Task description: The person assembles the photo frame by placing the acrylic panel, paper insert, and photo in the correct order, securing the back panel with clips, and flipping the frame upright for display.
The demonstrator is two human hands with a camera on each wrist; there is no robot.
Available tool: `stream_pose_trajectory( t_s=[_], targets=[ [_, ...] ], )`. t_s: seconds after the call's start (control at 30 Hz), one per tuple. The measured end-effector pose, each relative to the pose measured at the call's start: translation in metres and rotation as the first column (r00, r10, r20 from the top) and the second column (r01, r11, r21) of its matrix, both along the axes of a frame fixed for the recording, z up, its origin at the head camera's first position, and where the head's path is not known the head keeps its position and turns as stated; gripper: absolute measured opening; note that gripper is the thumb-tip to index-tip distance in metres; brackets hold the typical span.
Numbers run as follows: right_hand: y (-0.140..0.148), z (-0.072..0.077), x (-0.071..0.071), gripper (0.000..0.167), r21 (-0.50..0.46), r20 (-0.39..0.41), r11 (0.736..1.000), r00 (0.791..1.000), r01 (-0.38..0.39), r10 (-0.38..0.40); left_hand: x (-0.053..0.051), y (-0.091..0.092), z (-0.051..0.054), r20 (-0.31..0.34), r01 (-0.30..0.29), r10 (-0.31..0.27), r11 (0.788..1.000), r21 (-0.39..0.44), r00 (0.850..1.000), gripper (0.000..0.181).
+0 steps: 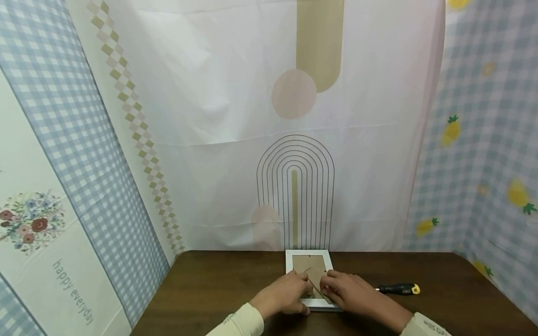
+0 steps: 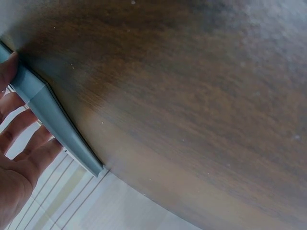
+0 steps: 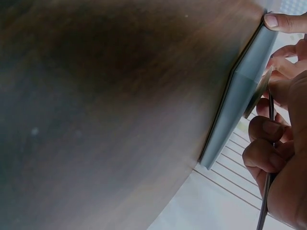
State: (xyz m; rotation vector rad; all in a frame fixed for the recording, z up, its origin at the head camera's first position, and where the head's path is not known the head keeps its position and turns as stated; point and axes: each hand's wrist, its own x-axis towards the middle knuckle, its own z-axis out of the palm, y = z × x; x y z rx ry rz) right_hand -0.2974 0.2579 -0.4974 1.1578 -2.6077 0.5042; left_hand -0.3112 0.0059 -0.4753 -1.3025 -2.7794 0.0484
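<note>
A white picture frame (image 1: 308, 253) lies on the brown table, its brown backing board (image 1: 310, 262) facing up. Across the near left part of the frame rests my left hand (image 1: 286, 291), the thumb against the near edge and the fingers over the rim. My right hand (image 1: 350, 291) is at the near right corner, its fingertips by a thin brown piece (image 3: 259, 93) that stands up from the frame. Curled fingers of that hand hold the metal shaft of a screwdriver (image 3: 264, 206); its black and yellow handle (image 1: 399, 289) sticks out to the right.
The dark wooden table (image 1: 222, 275) ends at a white patterned cloth (image 1: 210, 186) hanging behind it. Blue checked cloths hang at the left (image 1: 80, 93) and right (image 1: 454, 196) sides.
</note>
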Motion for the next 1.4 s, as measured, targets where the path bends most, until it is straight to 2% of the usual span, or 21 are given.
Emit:
stream_pose_trajectory(
  t_s=[0.23, 0.57, 0.87, 1.1, 1.4],
  targets=[
    [-0.002, 0.006, 0.001, 0.011, -0.002, 0.040, 1.000, 0.999, 0.006, -0.006, -0.001, -0.001, 0.005, -0.009, 0.014, -0.014, 1.000, -0.002, 1.000, 0.035],
    [-0.003, 0.001, 0.002, 0.009, -0.030, -0.011, 0.999, 1.000, -0.021, 0.021, -0.002, -0.001, 0.003, -0.008, 0.021, -0.021, 1.000, 0.015, 1.000, 0.036],
    [-0.007, -0.003, 0.003, 0.010, -0.045, 0.026, 0.998, 0.999, -0.037, 0.038, -0.004, -0.001, 0.003, 0.013, 0.022, -0.023, 0.999, 0.030, 1.000, 0.032],
    [-0.012, -0.005, 0.004, 0.010, -0.040, -0.029, 0.999, 1.000, -0.008, 0.007, -0.007, -0.001, -0.002, 0.024, 0.025, -0.027, 0.999, 0.047, 0.999, 0.030],
    [-0.015, -0.005, 0.006, 0.009, -0.035, -0.045, 0.999, 0.999, 0.000, -0.002, -0.005, -0.001, 0.000, 0.002, 0.030, -0.030, 0.999, 0.040, 1.000, 0.031]
  ],
)
